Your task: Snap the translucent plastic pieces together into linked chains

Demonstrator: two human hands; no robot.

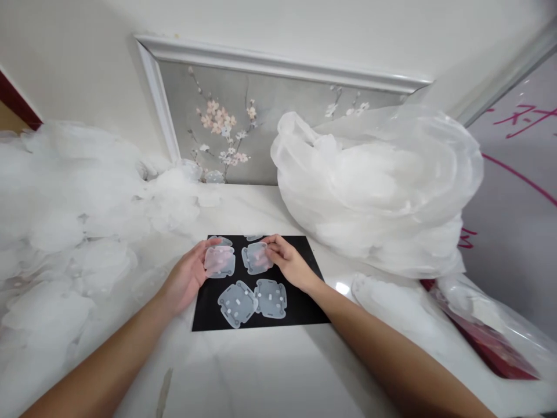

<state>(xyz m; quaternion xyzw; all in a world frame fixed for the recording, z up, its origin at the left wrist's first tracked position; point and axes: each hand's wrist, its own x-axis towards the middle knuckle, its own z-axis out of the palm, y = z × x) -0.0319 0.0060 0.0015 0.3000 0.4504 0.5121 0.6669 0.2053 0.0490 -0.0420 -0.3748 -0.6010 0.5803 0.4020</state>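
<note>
Left hand (186,277): fingers grip a translucent, notched, squarish plastic piece (220,262) by its left edge, centre of the frame.
Right hand (285,262): thumb and fingers pinch a matching translucent plastic piece (254,259) just beside it.
Black rectangular mat (307,305): two loose translucent pieces (237,305) lie below the hands, edges touching.
Left of frame: a heap of whitish translucent plastic (69,191) crowds the mat.
Upper right: a bulging white plastic bag (369,180) partly blocks the grey floral panel (265,139).
</note>
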